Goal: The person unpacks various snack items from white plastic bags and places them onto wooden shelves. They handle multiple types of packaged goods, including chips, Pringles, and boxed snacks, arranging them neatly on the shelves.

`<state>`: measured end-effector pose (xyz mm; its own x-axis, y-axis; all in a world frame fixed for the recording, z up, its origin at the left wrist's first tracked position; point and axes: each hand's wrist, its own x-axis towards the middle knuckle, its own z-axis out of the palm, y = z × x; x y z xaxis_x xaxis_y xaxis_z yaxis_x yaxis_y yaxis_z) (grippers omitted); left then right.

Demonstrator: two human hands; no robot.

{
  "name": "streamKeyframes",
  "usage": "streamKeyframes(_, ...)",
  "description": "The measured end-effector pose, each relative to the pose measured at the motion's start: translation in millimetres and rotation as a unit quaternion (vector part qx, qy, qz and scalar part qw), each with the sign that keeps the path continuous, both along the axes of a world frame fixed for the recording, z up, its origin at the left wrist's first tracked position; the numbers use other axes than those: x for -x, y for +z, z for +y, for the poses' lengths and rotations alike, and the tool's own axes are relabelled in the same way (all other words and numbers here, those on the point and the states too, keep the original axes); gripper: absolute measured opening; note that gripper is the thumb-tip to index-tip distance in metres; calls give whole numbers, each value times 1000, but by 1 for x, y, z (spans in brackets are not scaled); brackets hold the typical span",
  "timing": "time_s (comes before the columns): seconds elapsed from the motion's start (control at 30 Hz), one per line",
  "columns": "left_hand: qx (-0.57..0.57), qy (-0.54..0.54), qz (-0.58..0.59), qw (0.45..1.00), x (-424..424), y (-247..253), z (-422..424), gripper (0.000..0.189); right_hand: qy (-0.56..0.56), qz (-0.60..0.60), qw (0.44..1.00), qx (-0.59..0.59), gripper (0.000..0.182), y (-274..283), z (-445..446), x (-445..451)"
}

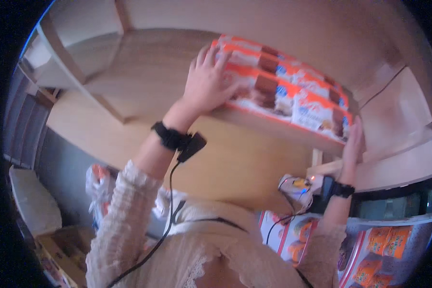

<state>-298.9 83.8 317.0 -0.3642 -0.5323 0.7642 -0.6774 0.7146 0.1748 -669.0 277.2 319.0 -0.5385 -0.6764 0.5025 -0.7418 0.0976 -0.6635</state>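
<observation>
Rows of orange-and-white snack packets [309, 111] with brown pictures stand packed together in a shallow carton [273, 125]. My left hand [208, 84] lies over the carton's left end, fingers spread across the nearest packets. At the opposite end, my right hand [352, 142] presses flat along the side, so the load sits between both hands. Motion blurs the packets, and the carton's far side is hidden. Beneath and in front of it is a light wooden surface [230, 154].
Upright wooden panels [82, 86] rise at the left. A small device [297, 184] with lit lamps and cables lies by my right wrist. Orange packets [385, 239] fill the lower right. A plastic bag [99, 183] and a cardboard box [66, 248] are at lower left. A cable [171, 205] hangs from my left wrist strap.
</observation>
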Motion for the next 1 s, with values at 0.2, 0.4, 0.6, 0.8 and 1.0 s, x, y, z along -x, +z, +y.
streamKeyframes(0.2,26,-5,147,989,-90,11,37,48,-60,-28,997,29,54,-5,9,16)
streamKeyframes(0.4,-111,128,217,961,-249,-76,101,37,-100,-153,970,162,45,1,37,-93)
streamKeyframes(0.6,-313,314,56,895,-431,-218,218,32,47,59,995,-70,40,-107,49,-222)
streamKeyframes(0.8,-559,330,-35,760,-507,-321,361,35,201,-22,953,-225,35,-212,92,-347)
streamKeyframes(1.0,-758,204,-146,602,-552,-526,474,33,347,2,837,-423,30,-353,165,-408)
